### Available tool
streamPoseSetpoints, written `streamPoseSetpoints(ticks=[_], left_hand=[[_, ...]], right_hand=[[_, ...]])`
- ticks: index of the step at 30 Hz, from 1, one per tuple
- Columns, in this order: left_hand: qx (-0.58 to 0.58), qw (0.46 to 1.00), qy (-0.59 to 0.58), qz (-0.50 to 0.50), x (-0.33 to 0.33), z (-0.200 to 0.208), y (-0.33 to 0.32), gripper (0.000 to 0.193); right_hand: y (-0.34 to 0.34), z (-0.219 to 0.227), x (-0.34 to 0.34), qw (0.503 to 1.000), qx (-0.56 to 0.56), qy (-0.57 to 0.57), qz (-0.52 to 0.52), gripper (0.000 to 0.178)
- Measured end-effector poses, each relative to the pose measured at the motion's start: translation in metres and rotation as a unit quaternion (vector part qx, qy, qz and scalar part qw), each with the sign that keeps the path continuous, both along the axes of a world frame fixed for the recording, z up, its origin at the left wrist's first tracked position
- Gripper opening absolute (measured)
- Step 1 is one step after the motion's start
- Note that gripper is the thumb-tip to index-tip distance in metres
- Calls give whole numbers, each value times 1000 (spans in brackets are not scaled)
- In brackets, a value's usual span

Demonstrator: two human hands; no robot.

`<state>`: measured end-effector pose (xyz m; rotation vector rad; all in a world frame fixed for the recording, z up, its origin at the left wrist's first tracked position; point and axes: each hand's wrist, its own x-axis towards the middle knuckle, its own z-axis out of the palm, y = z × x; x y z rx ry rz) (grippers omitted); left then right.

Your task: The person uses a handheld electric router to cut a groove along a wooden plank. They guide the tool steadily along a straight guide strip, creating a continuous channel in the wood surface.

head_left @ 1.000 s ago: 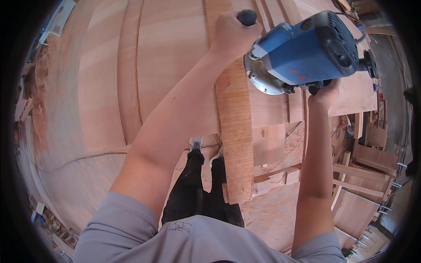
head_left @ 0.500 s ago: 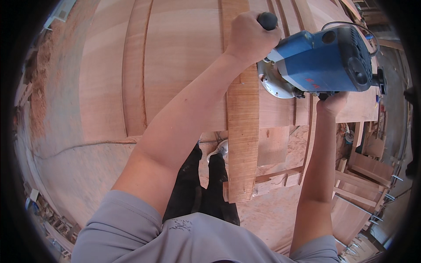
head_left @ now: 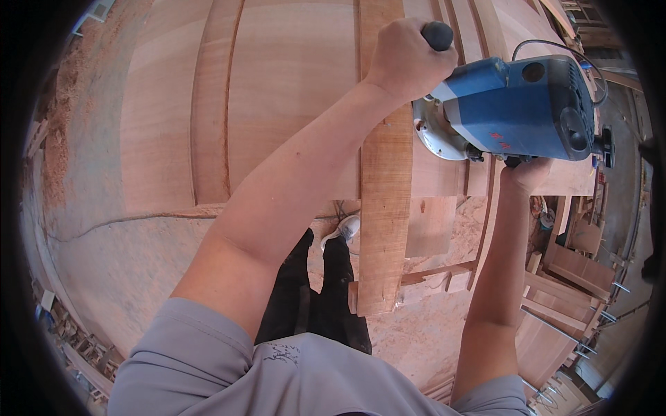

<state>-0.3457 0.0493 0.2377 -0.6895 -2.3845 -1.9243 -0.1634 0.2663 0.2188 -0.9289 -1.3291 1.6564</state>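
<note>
A blue plunge router (head_left: 513,104) with a black motor cap is held between my two hands over the wooden workpiece. My left hand (head_left: 409,62) is closed around its black knob handle (head_left: 438,36) on the far side. On the near side my right hand (head_left: 525,177) grips the other handle, which the router body and my palm mostly hide. The router's round metal base (head_left: 440,139) sits at the right edge of a long wooden strip (head_left: 385,208) running toward me. The bit cannot be seen.
Wide wood panels (head_left: 295,90) lie under and left of the strip. A power cord (head_left: 602,73) loops behind the router. Clamped wooden frames (head_left: 565,298) stand at the right. A dark cable (head_left: 132,219) crosses the sawdust-covered floor, and my shoe (head_left: 343,230) shows beneath the panels.
The router and both hands appear slightly farther right and lower in the picture, while the view has shifted a little. Both hands keep their hold.
</note>
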Motion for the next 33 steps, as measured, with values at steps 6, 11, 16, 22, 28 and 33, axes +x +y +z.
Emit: streamPoseSetpoints(ticks=[6,11,16,22,28,33], left_hand=[[11,1000,-25,-3,-1,4,1,21],[15,999,-29,-5,0,11,-2,23],[0,1000,-22,-9,-1,15,-4,23],[-1,1000,-16,-11,-3,17,-5,24],[11,998,-59,-27,0,28,-7,21],[23,999,-32,-27,-3,27,-8,22]], right_hand=[[-10,11,0,1000,-6,-8,-16,54],[-7,11,2,1000,21,5,6,54],[-4,9,6,999,36,-7,2,54],[-8,12,5,999,43,9,-11,51],[-1,13,12,999,34,8,-15,47],[-7,20,13,1000,-1,-5,-29,49]])
